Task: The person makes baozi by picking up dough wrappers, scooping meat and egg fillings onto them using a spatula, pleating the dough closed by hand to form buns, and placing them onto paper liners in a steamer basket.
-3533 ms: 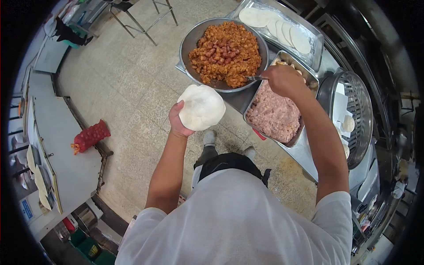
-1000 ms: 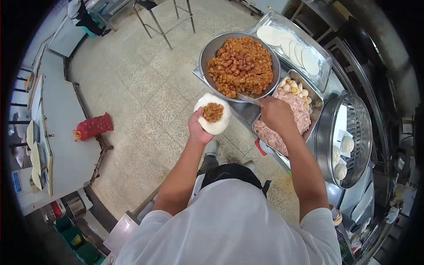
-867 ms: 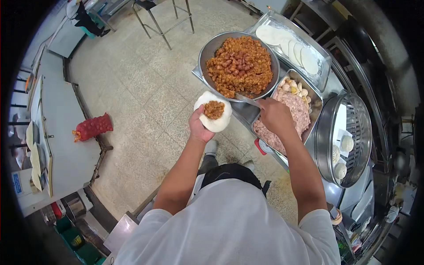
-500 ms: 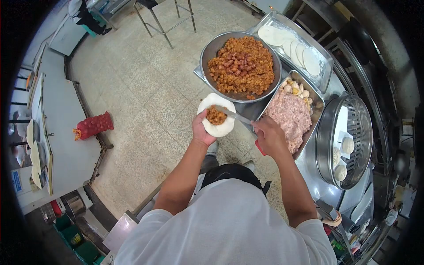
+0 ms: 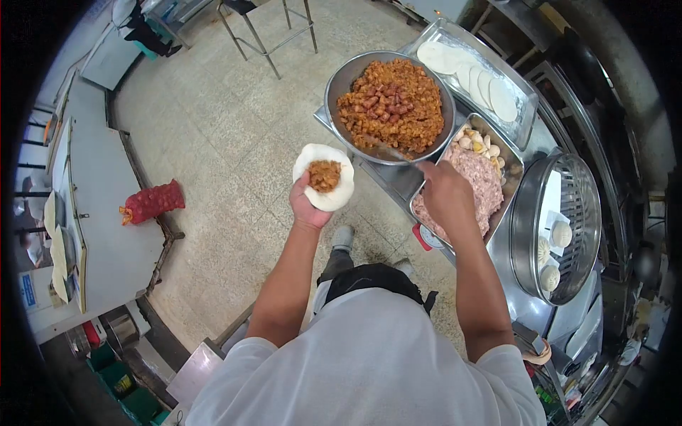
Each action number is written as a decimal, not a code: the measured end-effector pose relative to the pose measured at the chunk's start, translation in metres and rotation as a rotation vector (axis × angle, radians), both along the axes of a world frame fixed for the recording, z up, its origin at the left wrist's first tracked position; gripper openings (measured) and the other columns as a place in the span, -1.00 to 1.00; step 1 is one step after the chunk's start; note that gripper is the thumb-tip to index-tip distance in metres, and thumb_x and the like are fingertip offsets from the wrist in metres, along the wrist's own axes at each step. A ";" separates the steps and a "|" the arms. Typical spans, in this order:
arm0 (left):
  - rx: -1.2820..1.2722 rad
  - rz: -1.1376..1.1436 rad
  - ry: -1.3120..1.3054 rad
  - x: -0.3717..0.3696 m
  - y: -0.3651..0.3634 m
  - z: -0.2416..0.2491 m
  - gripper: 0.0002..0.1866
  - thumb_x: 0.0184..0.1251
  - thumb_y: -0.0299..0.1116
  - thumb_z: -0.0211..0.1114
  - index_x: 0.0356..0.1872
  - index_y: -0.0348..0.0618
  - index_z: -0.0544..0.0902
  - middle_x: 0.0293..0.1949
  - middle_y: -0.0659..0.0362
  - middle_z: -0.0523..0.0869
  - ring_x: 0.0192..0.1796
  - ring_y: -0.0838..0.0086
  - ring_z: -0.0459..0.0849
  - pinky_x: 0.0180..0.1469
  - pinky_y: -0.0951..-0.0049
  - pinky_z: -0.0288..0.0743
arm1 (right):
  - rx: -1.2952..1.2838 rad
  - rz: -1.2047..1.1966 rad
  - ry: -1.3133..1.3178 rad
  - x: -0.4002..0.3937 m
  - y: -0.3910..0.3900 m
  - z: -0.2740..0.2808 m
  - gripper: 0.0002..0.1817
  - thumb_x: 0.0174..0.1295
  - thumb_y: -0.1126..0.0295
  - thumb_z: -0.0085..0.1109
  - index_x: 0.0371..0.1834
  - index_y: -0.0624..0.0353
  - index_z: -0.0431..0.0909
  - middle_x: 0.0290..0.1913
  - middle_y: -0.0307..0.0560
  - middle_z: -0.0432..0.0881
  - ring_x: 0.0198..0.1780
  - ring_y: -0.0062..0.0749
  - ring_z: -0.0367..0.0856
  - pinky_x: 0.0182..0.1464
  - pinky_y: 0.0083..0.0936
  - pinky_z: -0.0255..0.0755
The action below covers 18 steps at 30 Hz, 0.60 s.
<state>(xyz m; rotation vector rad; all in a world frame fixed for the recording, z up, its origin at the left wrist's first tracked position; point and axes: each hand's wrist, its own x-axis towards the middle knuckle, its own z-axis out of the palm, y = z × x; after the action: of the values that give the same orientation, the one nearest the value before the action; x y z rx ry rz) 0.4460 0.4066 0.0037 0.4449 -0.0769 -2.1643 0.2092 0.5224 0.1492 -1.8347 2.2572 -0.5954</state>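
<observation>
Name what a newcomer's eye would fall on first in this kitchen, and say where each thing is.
Probably the round metal bowl heaped with orange-brown filling, at the table's far left corner. Next, the white dough round with filling at its middle, on the left hand. The red net bag stands out on the left.

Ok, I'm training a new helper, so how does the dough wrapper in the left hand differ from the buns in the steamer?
The dough wrapper lies spread open on the left hand, while the buns in the steamer are closed and rounded. The wrapper shows orange-brown filling at its middle; the buns show none. The wrapper also looks wider than any single bun. Both are pale dough.
</observation>
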 end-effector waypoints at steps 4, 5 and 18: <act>0.011 -0.007 -0.106 -0.009 -0.018 -0.008 -0.43 0.44 -0.14 0.15 0.38 -0.22 0.41 0.32 -0.07 0.55 0.36 -0.03 0.51 0.45 -0.14 0.31 | 0.244 -0.083 0.224 0.007 -0.032 -0.026 -0.72 0.19 0.50 0.02 -0.09 0.17 0.67 -0.15 0.15 0.68 -0.16 0.00 0.74 -0.14 -0.14 0.63; 0.034 -0.014 -0.116 -0.014 -0.021 -0.008 -0.43 0.45 -0.14 0.13 0.38 -0.22 0.40 0.32 -0.07 0.54 0.36 -0.03 0.51 0.45 -0.14 0.31 | 0.277 -0.042 0.224 0.010 -0.037 -0.033 -0.72 0.20 0.49 0.00 -0.09 0.18 0.66 -0.14 0.16 0.69 -0.15 -0.02 0.76 -0.14 -0.15 0.65; 0.057 -0.073 -0.039 -0.023 -0.010 -0.005 -0.47 0.47 -0.20 0.09 0.37 -0.23 0.39 0.33 -0.11 0.52 0.34 -0.05 0.52 0.44 -0.14 0.34 | -0.056 0.035 -0.255 0.015 0.005 -0.052 -0.66 0.15 0.59 0.13 0.01 0.16 0.68 -0.17 0.10 0.66 -0.18 0.04 0.67 -0.12 -0.14 0.56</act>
<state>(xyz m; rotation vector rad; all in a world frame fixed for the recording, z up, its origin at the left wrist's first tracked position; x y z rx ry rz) 0.4231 0.3965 -0.0015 0.5247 -0.0541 -2.2346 0.2243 0.5278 0.0976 -1.7083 2.0581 -0.8414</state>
